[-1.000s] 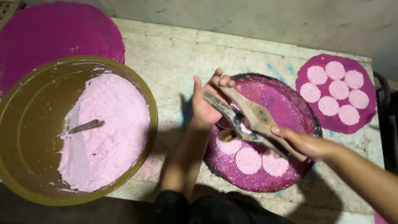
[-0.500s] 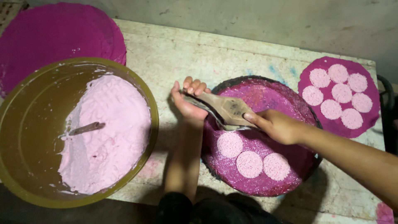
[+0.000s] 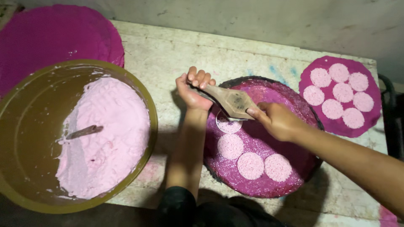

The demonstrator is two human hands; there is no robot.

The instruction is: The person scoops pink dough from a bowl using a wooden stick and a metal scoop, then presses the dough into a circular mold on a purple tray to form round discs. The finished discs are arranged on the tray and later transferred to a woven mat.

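Note:
My left hand grips the handle of a round metal mould resting on the magenta round tray in front of me. My right hand holds a flat wooden paddle pressed over the mould, which is filled with pale pink batter. Three pink batter discs lie in an arc on the tray, just below the mould.
A large olive basin at left holds pink batter with a spoon stuck in it. Behind it lies a magenta round mat. A second magenta tray with several discs sits at the right on the worn white table.
Both hands moved toward the tray's left rim. The mould came down onto the tray above the three discs, and the paddle now lies across it.

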